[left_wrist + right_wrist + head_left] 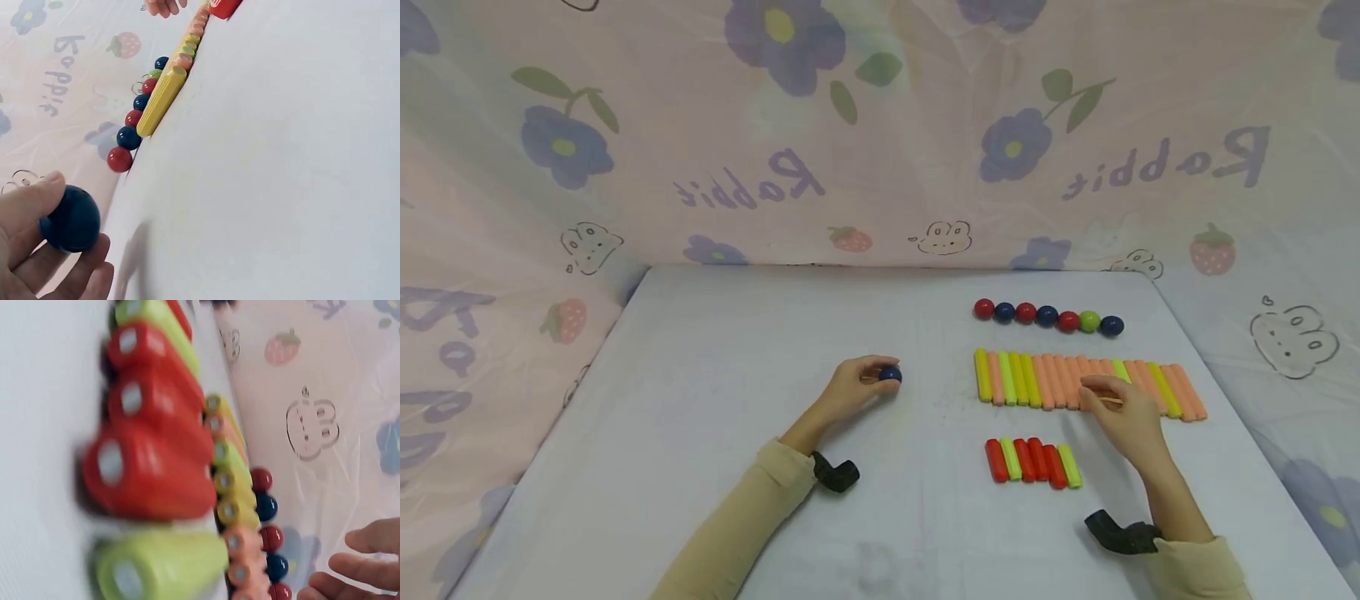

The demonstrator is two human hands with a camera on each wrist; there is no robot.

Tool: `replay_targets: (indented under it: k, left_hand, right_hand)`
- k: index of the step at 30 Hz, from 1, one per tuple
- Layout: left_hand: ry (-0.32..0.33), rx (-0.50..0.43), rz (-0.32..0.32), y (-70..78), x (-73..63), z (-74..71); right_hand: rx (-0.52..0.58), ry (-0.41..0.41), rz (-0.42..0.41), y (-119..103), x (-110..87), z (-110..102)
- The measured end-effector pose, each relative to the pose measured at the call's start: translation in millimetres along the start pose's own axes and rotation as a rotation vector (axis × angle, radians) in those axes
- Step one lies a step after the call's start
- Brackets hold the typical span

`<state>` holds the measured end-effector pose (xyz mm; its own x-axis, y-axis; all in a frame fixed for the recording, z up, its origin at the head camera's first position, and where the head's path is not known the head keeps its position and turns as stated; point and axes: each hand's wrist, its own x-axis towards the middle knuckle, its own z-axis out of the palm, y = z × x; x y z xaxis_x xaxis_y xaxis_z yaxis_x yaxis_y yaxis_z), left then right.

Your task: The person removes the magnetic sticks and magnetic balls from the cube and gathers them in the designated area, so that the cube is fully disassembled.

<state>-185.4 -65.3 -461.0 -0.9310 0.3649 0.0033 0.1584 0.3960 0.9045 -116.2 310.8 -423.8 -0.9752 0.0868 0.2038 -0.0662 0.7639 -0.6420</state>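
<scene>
My left hand point(848, 390) pinches a dark blue ball point(891, 374) between thumb and fingers, left of the rows of coloured pieces. In the left wrist view this glossy ball point(74, 220) sits against the fingertips. My right hand point(1131, 421) hovers at the long row of orange, yellow and green sticks point(1058, 382), hiding part of it. Its fingers point(369, 562) are loosely bent and hold nothing in the right wrist view. Behind the sticks lies a line of red, blue and green balls point(1047, 316).
A short row of red and light green sticks point(1036, 462) lies nearest the front, left of the right forearm. The white table point(700, 350) meets a patterned cloth wall point(880, 167) at its back edge. Dark wrist straps point(835, 473) are on both arms.
</scene>
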Motion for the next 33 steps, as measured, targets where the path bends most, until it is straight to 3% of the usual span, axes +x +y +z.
replay_targets:
  k: [7,17,21,27,33]
  left_hand:
    - [0.036,0.044,0.054,14.2,54.4,26.5]
    - [0.188,0.032,0.053,29.3,117.9,57.0]
    - [0.213,0.009,0.070,35.0,132.8,66.9]
    - [0.209,-0.026,0.040,36.8,145.6,82.0]
    - [0.258,0.034,0.037,38.6,150.6,88.4]
  right_hand:
    - [0.027,-0.072,0.000,-17.9,-4.0,22.4]
    - [0.129,-0.141,-0.008,-32.9,-8.4,31.9]
    - [0.151,-0.171,-0.016,-36.1,-12.0,32.9]
    - [0.212,-0.219,-0.036,-38.5,-18.6,35.1]
    - [0.254,-0.227,-0.060,-41.4,-20.8,36.0]
